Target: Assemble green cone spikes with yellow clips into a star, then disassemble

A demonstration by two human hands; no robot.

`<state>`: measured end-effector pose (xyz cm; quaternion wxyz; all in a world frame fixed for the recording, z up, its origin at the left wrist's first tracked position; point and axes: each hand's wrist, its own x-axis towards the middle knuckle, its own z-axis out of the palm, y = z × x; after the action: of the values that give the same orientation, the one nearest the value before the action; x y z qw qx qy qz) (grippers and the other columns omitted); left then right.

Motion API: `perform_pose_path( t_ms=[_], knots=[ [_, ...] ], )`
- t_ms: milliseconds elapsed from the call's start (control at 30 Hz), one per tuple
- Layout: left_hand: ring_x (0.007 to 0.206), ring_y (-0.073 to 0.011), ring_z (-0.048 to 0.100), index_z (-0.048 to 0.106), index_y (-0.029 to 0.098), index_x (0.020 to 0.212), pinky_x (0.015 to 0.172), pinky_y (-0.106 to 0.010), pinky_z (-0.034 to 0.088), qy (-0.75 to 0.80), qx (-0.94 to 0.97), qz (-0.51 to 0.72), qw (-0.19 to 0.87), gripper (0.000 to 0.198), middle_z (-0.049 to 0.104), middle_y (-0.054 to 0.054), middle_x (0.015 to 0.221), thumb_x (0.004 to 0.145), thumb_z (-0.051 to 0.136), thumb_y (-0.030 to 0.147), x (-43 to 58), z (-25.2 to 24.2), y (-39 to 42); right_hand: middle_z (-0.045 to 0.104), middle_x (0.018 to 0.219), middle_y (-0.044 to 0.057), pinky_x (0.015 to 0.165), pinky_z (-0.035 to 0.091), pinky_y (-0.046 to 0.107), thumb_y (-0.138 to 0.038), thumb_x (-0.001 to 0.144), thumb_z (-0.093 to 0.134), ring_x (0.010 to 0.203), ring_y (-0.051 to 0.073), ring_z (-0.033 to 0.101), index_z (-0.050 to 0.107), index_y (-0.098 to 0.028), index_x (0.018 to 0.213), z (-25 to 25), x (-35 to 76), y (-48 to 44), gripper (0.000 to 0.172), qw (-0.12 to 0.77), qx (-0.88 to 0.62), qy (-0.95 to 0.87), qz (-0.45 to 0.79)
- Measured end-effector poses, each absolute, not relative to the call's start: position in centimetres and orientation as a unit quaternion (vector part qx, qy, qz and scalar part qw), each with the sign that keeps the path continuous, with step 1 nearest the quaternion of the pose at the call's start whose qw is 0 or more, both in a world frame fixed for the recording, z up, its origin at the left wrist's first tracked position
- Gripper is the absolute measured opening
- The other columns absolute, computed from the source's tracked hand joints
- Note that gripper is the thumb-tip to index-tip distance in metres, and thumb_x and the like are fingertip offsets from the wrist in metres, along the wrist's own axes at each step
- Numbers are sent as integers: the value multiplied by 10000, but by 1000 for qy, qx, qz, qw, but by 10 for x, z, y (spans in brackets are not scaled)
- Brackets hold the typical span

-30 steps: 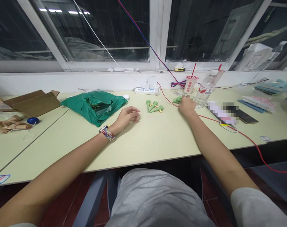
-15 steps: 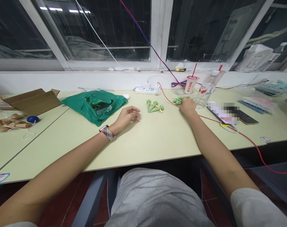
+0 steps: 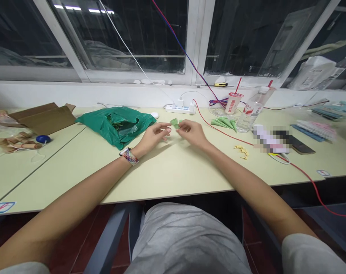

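Observation:
My right hand (image 3: 192,133) pinches a green plant watering spike (image 3: 174,122), its wide end showing between my hands. Just left of it, my left hand (image 3: 153,140) is open with fingers loosely curved, holding nothing; a watch with a woven band is on that wrist. More green, probably spikes standing on the table, shows behind my right fingers and is mostly hidden. Several green spikes (image 3: 226,123) lie in a fanned pile to the right, beside a water bottle (image 3: 249,114). Small yellow valve pieces (image 3: 242,151) are scattered in front of that pile.
A torn green plastic bag (image 3: 116,125) lies left of my hands, near an opened cardboard box (image 3: 46,118) and a wooden toy with a blue ball (image 3: 43,139). Behind are a power strip (image 3: 180,109) and a paper cup (image 3: 234,103). A red cable (image 3: 300,172) crosses the right side.
My right hand has left the spike pile on the right and moved left to beside my left hand, with a green spike in it. The pile and yellow pieces are now uncovered.

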<state>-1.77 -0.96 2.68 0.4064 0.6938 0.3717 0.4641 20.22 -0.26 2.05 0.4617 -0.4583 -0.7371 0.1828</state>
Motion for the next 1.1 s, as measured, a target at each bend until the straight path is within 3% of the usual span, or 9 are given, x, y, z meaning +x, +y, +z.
perform_pose_path(
  t_ms=[100,267,367,500,633,767,967,1100],
  knots=[
    [939,-237,730,763,172,934,833,-340,634,367,681,498,392,401,760,-75,972,812,845,545,-21,28,-6,761,879,16,821,539,300,-369,891,685,840,178,694,697,-207,919,22,160,-15,165,471,-411,-744,234],
    [964,-234,736,751,179,1020,822,-338,633,347,588,612,399,420,766,-80,1015,803,868,519,-39,34,18,747,1025,32,825,538,317,-332,994,579,860,178,672,664,-214,1075,12,129,-22,167,488,-440,-717,233],
    [899,-213,742,702,194,976,798,-309,620,370,524,664,383,377,755,-63,926,795,893,464,-61,36,40,728,1122,67,955,523,350,-192,973,578,1017,212,661,675,-203,1104,-3,116,-31,164,417,-405,-794,176],
    [832,-186,745,650,207,1095,726,-273,598,399,444,709,375,399,745,-30,860,803,889,337,-86,31,61,710,1310,105,1125,436,388,-109,999,524,1217,248,581,700,-196,1213,-10,96,-41,290,316,-240,-914,89],
    [807,-159,742,611,219,1051,688,-240,576,421,421,708,381,336,740,-18,859,841,858,311,-93,24,66,736,1209,109,1087,433,392,-129,1045,475,1157,259,567,720,-183,1123,-6,86,-42,263,271,-197,-941,45],
    [817,-164,746,595,229,1024,673,-240,566,432,427,697,382,336,739,-13,861,844,863,324,-91,26,63,718,1086,117,1018,444,396,-152,1044,483,1088,275,553,719,-176,1042,-7,90,-44,237,271,-289,-918,29],
    [828,-178,738,618,213,960,655,-238,553,415,455,683,393,313,747,-41,872,844,874,351,-88,35,58,698,1235,106,1051,445,397,-147,1039,496,1155,271,544,696,-190,1263,-10,93,-45,303,293,-312,-902,47],
    [839,-184,737,620,208,906,650,-236,553,403,469,675,402,308,739,-43,870,830,882,351,-82,36,53,694,1248,119,1021,453,424,-149,1039,495,1137,294,533,732,-182,1198,-11,92,-39,288,250,-336,-908,26]
  ],
)
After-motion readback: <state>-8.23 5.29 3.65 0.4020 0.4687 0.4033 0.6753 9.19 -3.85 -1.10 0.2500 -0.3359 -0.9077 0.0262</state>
